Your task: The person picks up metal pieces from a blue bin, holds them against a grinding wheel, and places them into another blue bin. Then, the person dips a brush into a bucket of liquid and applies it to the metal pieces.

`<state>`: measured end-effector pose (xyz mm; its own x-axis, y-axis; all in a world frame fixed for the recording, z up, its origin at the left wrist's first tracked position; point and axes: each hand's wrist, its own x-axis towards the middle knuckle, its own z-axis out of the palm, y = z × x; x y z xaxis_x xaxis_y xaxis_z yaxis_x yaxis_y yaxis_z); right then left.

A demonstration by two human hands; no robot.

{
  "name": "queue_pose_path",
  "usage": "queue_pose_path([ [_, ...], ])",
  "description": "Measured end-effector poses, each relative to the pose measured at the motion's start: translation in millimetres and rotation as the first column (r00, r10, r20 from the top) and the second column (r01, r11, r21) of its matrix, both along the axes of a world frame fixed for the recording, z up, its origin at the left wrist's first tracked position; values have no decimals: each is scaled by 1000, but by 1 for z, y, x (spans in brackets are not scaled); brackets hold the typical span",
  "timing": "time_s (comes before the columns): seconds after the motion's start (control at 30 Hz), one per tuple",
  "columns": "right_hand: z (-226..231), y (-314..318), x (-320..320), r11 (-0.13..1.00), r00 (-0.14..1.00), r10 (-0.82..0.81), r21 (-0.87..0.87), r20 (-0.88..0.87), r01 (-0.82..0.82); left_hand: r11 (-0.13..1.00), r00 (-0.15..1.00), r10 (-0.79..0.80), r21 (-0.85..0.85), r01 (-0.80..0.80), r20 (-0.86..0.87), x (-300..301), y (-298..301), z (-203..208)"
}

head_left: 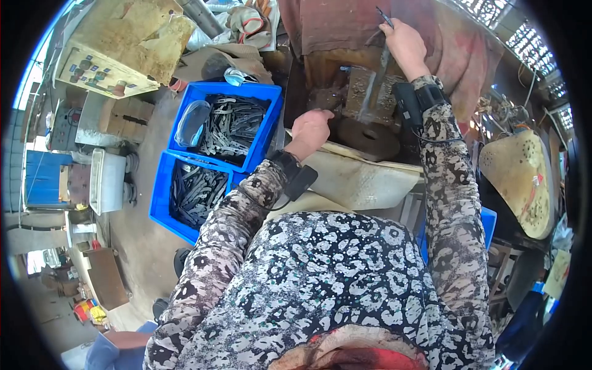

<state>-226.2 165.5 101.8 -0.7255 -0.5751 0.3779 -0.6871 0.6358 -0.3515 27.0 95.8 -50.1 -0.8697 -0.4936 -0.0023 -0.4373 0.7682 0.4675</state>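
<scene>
My right hand (407, 50) is raised at the far side, its fingers closed on a thin dark metal piece (385, 16) that sticks out past the fingertips. Below it, wet dirty metalwork (361, 92) surrounds a brown round disc with a central hole (364, 145). My left hand (310, 131) hovers left of this disc with its fingers curled closed. Whatever those fingers may hold is hidden. Left of that hand, a blue bin (277, 105) holds many flat, narrow grey metal pieces (231, 126).
A second blue bin (161, 185) with similar pieces adjoins the first. A clear plastic container (192, 123) and a blue face mask (234, 76) lie at the upper bin. A control box with knobs (117, 49) stands far left. Reddish cloth (345, 28) hangs behind the machine.
</scene>
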Motion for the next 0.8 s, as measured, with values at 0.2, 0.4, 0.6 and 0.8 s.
queue_pose_path([
  [0.2,-9,-5,-10,999,1000,-4,-33,-7,4,1000,998,-28,-16,27,-58,-5,-6,-12],
  [0.4,-9,-16,-21,1000,1000,-1,-18,-27,0,999,996,-34,-33,32,-79,-13,-12,-13],
  [0.6,-18,-5,-21,994,998,42,-100,-50,-47,988,983,22,152,6,-184,-18,-18,-20],
  [0.8,-15,59,45,965,995,101,-244,27,-91,993,871,-117,-66,97,-478,-39,-33,8],
])
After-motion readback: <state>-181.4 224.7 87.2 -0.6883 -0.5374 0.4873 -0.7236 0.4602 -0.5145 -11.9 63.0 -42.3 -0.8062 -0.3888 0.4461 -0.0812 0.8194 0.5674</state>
